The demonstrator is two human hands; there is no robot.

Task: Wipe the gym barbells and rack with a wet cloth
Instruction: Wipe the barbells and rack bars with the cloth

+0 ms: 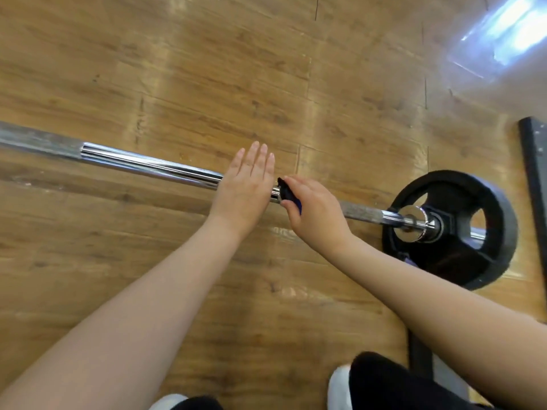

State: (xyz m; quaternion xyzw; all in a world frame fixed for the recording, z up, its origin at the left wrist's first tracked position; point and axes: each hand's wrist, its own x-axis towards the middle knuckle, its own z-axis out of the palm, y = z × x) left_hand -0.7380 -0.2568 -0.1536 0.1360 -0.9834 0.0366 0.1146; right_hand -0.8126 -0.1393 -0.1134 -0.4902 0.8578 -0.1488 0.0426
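Observation:
A chrome barbell (142,162) lies across the wooden floor from the left edge to a black weight plate (453,261) at the right. My left hand (245,184) rests flat on the bar with straight fingers, palm down. Just to its right, my right hand (313,214) is wrapped over the bar and grips a dark blue-black cloth (285,192), which peeks out between thumb and fingers against the bar. The stretch of bar under both hands is hidden.
A dark metal rack base (534,173) runs along the right edge, and another dark bar (420,353) lies on the floor near my right leg. My white shoes (339,383) and dark trousers show at the bottom. Wooden floor (207,69) stretches beyond the bar.

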